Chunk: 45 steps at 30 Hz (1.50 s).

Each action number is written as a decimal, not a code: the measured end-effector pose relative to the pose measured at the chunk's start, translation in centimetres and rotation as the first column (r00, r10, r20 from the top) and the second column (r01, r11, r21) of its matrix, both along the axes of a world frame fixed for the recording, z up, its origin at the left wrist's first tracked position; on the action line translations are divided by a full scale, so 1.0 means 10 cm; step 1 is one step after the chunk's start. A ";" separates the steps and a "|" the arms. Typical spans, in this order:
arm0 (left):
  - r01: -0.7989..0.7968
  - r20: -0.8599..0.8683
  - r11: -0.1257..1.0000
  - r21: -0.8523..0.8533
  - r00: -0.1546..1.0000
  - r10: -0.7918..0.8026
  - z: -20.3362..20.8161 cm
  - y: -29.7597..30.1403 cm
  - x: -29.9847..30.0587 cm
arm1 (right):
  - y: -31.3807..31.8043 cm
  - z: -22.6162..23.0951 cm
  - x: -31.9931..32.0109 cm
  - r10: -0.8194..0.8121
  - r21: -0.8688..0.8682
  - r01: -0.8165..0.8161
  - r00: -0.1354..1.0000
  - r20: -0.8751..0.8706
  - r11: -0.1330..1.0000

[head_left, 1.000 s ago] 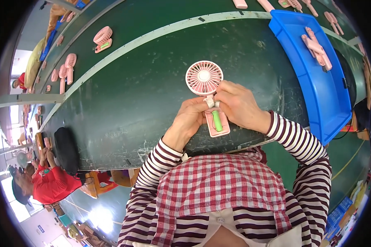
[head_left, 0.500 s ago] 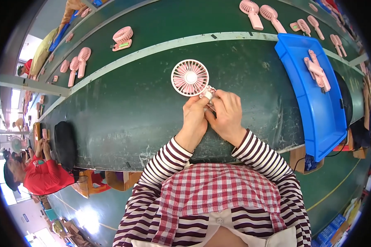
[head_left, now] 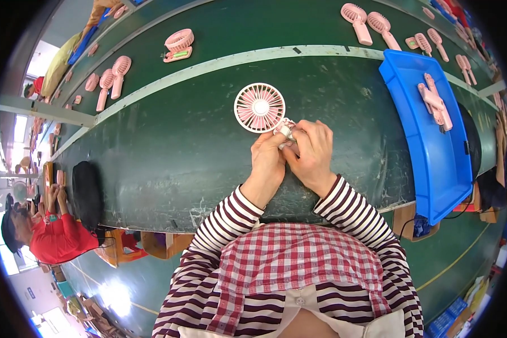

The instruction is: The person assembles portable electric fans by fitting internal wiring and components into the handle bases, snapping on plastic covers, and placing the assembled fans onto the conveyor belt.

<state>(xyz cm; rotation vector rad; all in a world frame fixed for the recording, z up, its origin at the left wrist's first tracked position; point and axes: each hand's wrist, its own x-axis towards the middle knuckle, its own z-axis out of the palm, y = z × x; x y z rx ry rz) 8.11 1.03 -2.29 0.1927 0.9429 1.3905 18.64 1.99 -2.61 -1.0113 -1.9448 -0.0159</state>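
A pink hand-held fan (head_left: 259, 107) with a round white-and-pink grille lies over the dark green bench (head_left: 169, 152), its head pointing away from me. My left hand (head_left: 267, 159) and my right hand (head_left: 311, 150) are both closed around its handle, which is almost wholly hidden under my fingers. Only a small pale part of the fan shows between my thumbs, just below the grille. My striped sleeves come up from the lower edge.
A blue tray (head_left: 434, 163) with pink fan handles (head_left: 434, 101) stands at my right. More pink fans (head_left: 178, 45) lie on the far belt beyond a pale strip (head_left: 208, 67). A person in red (head_left: 50, 236) sits at the lower left, near a black bag (head_left: 87, 194).
The fan has shifted left and its green-striped handle, visible a second ago, is now covered as both hands closed together around it.
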 end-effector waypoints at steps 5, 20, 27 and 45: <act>-0.045 0.024 0.999 0.014 0.999 0.044 0.03 0.00 0.01 | -0.01 -0.01 0.00 0.004 0.013 -0.004 1.000 0.022 1.000; -0.012 -0.023 0.995 0.101 1.000 0.014 0.08 -0.03 0.00 | -0.02 -0.05 -0.01 0.033 -0.067 -0.039 0.996 -0.086 0.997; 0.002 -0.064 0.988 0.154 0.998 0.008 0.09 -0.04 -0.01 | -0.04 0.01 0.01 -0.020 -0.151 -0.007 0.984 -0.177 0.988; 0.168 -0.254 0.970 0.179 0.960 -0.119 0.18 -0.09 -0.07 | -0.08 0.23 0.08 -0.035 -0.618 -0.222 0.926 -0.375 0.754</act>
